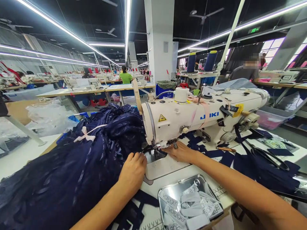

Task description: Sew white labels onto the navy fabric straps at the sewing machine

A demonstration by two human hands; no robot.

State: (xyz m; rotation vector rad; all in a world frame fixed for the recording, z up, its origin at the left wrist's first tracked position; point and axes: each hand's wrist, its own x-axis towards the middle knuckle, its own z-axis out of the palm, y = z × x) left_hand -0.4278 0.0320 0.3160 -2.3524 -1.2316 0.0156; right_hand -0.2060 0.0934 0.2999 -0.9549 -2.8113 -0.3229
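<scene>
A white JUKI sewing machine (182, 115) stands in front of me, its needle area low at the left end. My left hand (134, 166) is closed with curled fingers at the left edge of the metal needle plate (153, 156), gripping the edge of a navy fabric (103, 166). This sheer fabric is heaped across the left of the table, with a pale pink ribbon bow (86, 134) on top. From the right, my right hand (180, 152) reaches behind the presser foot; its fingertips are hidden under the machine head.
A metal tray (160, 204) of white printed labels lies at the front. Navy scraps (225, 159), a wooden-handled tool (226, 149) and black-handled scissors (271, 156) are at right. Navy thread cones (191, 63) stand behind. A co-worker in green (125, 77) sits farther back.
</scene>
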